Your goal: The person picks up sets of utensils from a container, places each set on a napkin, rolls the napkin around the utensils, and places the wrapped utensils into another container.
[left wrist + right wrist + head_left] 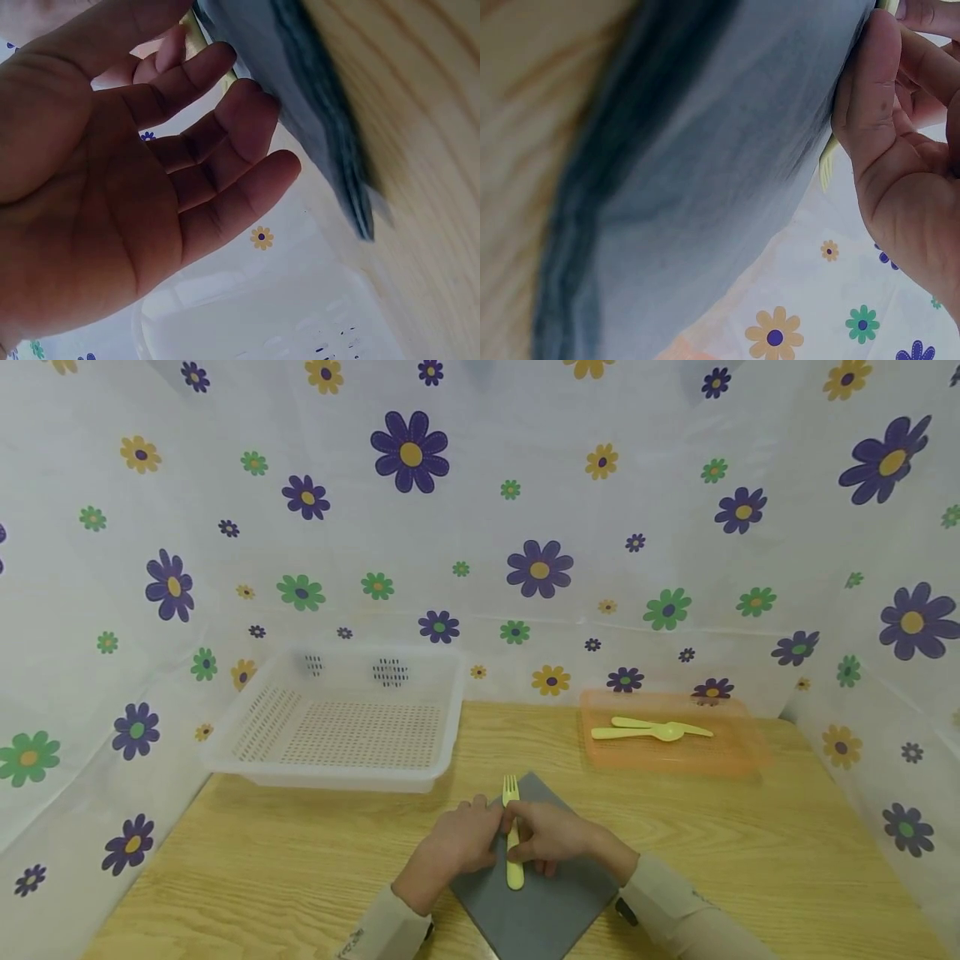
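A yellow plastic fork (514, 872) lies lengthwise on a folded grey cloth (551, 910), tines pointing away from me. My right hand (551, 833) pinches the fork's handle between thumb and fingers, its other fingers down on the cloth. Beside it on the left, my left hand (468, 835) rests at the cloth's edge, close to the fork. In the left wrist view the left hand's fingers (255, 127) are loosely bent, tips near the cloth. The right wrist view shows the fork's tines (826, 171) past the right hand, with most of its handle hidden.
A white perforated basket (333, 772) stands at the back left. At the back right is an orange translucent tray (675, 763) holding a yellow spoon (670, 732) and a yellow knife (699, 731). A flowered sheet (480, 527) rises around the wooden table (247, 868).
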### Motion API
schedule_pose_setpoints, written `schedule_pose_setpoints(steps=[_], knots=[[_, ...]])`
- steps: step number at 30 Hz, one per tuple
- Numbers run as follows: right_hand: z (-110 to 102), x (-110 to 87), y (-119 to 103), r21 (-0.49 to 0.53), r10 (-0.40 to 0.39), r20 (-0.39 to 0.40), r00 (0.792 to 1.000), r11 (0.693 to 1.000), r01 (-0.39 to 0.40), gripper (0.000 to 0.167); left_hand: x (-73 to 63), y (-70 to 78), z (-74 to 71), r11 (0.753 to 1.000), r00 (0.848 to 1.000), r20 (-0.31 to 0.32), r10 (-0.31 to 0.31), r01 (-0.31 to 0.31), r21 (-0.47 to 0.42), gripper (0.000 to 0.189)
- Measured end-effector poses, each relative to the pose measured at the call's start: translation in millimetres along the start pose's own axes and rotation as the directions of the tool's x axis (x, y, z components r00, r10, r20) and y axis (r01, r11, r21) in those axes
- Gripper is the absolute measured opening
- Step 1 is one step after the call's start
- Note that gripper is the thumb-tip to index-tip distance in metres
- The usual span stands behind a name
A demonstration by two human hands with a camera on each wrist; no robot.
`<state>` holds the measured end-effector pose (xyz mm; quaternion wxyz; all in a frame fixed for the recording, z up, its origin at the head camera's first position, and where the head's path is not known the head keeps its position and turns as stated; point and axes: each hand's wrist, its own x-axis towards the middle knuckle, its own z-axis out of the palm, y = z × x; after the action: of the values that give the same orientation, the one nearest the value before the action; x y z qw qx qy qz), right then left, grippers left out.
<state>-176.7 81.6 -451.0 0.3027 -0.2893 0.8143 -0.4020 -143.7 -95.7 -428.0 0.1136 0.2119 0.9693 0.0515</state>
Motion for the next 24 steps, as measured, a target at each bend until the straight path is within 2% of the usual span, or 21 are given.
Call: schedule_pose_setpoints(steps=[24], knots=[[-0.6, 3.1, 1.6, -0.031, 0.007, 0.021, 1.000, 0.999, -0.006, 0.022, 2.1, -0.9, 1.3, 1.000, 1.000, 0.013, -0.006, 0.007, -0.022, 0.030]])
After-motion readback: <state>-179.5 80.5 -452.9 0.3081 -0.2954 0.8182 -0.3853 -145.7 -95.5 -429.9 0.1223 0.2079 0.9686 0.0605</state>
